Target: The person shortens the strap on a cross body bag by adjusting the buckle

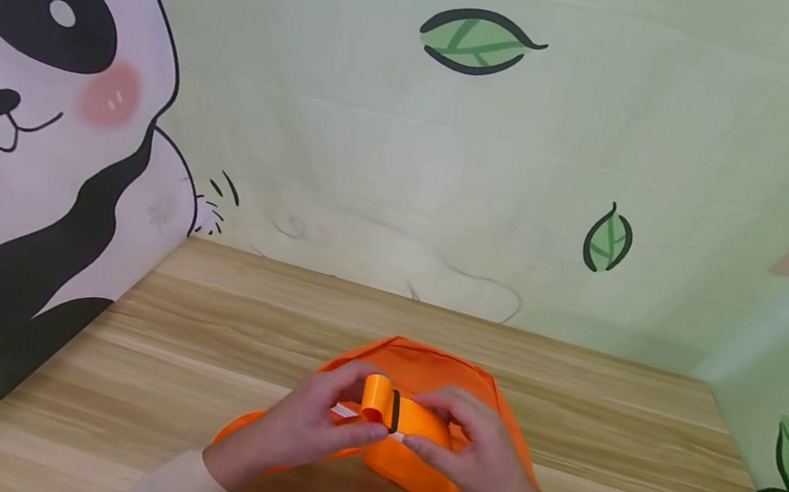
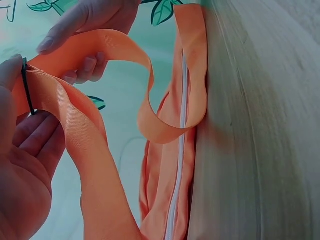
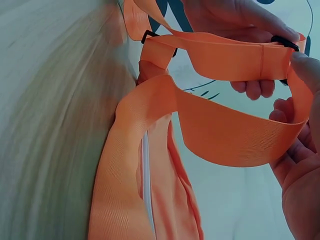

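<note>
An orange fabric bag (image 1: 434, 365) with a white zipper (image 2: 179, 165) lies on the table. Its wide orange strap (image 1: 421, 420) is raised above it in both hands. A black slider buckle (image 1: 395, 412) sits across the strap, between the hands. My left hand (image 1: 310, 415) pinches the strap beside the slider, where the webbing folds into a small loop. On the slider's other side, my right hand (image 1: 485, 435) grips the strap between thumb and fingers. A second black buckle (image 3: 150, 36) shows near the bag in the right wrist view. Part of the bag is hidden behind the hands.
The wood-grain table (image 1: 202, 320) reaches back to a pale green cloth wall (image 1: 309, 99) with printed leaves. A printed panda (image 1: 43, 104) covers the left wall. More strap (image 1: 236, 426) curves out on the table beside the left wrist.
</note>
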The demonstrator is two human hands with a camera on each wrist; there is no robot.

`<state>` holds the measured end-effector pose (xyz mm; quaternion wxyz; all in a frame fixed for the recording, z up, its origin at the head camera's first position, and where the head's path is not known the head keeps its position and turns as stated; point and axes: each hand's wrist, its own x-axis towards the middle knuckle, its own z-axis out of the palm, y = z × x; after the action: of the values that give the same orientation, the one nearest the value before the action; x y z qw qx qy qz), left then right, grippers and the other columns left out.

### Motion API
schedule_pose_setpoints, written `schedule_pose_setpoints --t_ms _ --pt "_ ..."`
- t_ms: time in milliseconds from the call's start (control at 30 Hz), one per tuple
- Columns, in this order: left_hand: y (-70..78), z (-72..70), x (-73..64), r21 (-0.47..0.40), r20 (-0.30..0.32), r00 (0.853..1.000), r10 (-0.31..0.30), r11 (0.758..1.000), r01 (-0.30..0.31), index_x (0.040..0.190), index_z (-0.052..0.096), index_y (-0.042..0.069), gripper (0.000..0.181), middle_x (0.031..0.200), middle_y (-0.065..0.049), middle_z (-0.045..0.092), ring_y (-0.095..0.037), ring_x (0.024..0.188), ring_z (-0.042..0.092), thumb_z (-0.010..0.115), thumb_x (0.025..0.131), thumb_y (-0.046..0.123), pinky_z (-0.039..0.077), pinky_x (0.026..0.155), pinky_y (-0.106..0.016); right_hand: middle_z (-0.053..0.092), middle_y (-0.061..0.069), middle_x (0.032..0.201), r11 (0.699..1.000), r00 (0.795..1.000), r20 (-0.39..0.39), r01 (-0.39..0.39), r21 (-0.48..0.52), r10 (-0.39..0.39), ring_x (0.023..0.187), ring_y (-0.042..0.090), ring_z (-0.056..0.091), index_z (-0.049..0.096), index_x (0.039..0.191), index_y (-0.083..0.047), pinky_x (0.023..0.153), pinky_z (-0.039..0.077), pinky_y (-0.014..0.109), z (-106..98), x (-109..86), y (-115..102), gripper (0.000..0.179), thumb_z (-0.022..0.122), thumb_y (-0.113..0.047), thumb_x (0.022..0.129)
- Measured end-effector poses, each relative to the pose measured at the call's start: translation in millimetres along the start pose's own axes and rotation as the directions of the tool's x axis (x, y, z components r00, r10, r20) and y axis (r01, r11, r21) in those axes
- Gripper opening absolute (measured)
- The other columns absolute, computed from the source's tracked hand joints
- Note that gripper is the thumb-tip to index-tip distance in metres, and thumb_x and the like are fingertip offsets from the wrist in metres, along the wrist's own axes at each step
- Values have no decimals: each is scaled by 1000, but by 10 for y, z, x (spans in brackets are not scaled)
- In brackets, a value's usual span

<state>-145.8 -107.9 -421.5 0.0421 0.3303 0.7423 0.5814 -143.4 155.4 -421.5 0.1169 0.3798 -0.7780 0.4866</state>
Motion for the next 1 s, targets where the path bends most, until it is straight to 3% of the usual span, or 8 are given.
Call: schedule_pose_setpoints --t_ms 133,367,567,800,1000 --pt "2 7 23 64 17 999 35 997 -36 133 61 15 38 112 -5 71 -14 104 74 80 100 19 66 87 -34 76 -2 110 1000 1000 10 -7 8 7 92 11 67 76 122 -16 80 62 26 15 21 -15 37 89 -9 89" --pt "-9 39 68 155 53 995 90 983 -97 128 60 18 33 108 3 71 -10 105 73 79 101 27 65 94 -36 77 6 110 990 993 17 117 -76 -116 95 17 72 75 124 -5 87 63 28 26 56 -11 44 92 -8 83" --pt "3 48 70 161 27 995 101 981 -104 124 62 20 32 105 5 73 -9 101 74 81 99 26 65 94 -37 78 4 110 987 994 40 104 -126 -100 96 16 73 75 126 -6 86 63 28 19 53 -29 46 93 -15 84" --pt "25 -13 21 57 2 1000 9 998 -10 126 63 20 32 107 -2 70 -14 102 72 81 99 18 67 82 -34 77 1 113 993 997 74 25 -115 -16 95 11 67 76 126 -11 84 61 26 -83 12 15 41 91 -14 88" --pt "42 -60 -13 -71 15 999 -46 996 47 128 62 13 36 108 -14 69 -20 100 75 81 98 10 68 77 -36 76 -1 113 990 996 92 32 -134 -20 98 11 67 76 126 -14 87 61 27 -166 -28 49 40 91 -15 88"
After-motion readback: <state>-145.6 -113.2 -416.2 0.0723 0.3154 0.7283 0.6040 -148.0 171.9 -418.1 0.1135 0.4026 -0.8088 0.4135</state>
